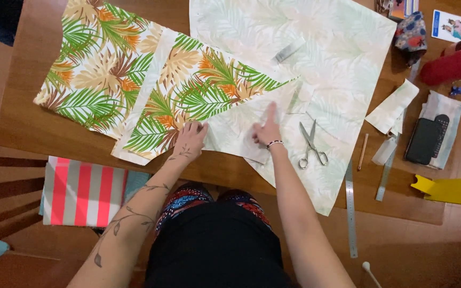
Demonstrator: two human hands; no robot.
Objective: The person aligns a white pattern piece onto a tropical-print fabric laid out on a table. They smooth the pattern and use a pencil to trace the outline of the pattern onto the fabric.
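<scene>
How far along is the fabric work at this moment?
Done, apparently: two palm-print pieces lie separate, printed side up, and small offcuts sit to the right. In hand: the left hand and right hand press flat a pale piece lying wrong side up. The scissors lie idle beside it. Left, judging by that: the large pale sheet looks mostly uncut.

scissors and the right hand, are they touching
Apart. The head view shows the scissors lying on the pale fabric, with a clear strip of cloth between them and the right hand, which presses flat on the fabric.
</scene>
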